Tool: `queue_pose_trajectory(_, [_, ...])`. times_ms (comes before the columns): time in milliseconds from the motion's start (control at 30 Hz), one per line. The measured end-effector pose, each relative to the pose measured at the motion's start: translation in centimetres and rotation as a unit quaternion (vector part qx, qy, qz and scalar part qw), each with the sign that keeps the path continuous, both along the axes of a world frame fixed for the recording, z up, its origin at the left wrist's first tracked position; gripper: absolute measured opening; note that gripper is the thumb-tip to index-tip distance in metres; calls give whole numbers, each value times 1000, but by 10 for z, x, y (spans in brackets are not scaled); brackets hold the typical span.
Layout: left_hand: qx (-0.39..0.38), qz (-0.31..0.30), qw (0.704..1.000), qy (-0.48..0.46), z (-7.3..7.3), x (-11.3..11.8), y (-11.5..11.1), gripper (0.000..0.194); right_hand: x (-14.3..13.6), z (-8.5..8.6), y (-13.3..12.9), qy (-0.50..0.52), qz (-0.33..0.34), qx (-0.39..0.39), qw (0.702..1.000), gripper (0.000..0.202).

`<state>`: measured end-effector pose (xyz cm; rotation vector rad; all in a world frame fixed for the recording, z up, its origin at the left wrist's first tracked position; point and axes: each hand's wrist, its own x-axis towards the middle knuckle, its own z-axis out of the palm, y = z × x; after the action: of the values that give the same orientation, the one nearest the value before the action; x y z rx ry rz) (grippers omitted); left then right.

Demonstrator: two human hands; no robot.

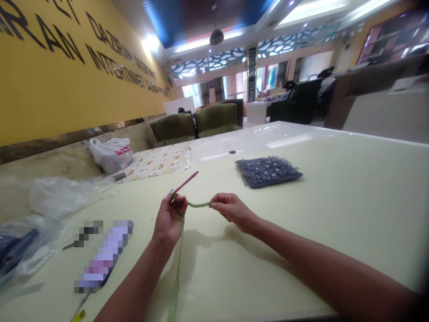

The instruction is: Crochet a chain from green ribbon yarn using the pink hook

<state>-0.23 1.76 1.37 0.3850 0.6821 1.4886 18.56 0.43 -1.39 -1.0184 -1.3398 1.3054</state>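
Observation:
A short green crochet chain (199, 205) stretches between my two hands above the table. My left hand (170, 217) is closed on its left end, where a pink crochet hook (186, 181) sticks up to the right from the fingers. How the hook sits in the yarn is hidden by those fingers. My right hand (233, 210) pinches the chain's other end between thumb and fingertips. From the left hand a green ribbon-like yarn (176, 273) hangs down to the near table edge. Beyond the right hand lies a dark grey-blue crocheted piece (268, 171) dotted with white beads.
A blurred-out phone-shaped object (109, 257) lies left of my left forearm, beside a dark pointed tool (83, 235). Clear plastic bags (55, 197) and a white shopping bag (112, 155) line the left side. A patterned sheet (161, 160) covers the far left. People sit farther back.

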Motion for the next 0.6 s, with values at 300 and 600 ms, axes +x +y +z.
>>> queue_pose_trajectory(300, [15,5,1000,21,-2,-5,2,18,7,4,2,-70,7,27,997,15])
queue_pose_trajectory(600, [-2,-10,996,93,-22,-8,13,9,17,11,1,-212,-28,118,970,6])
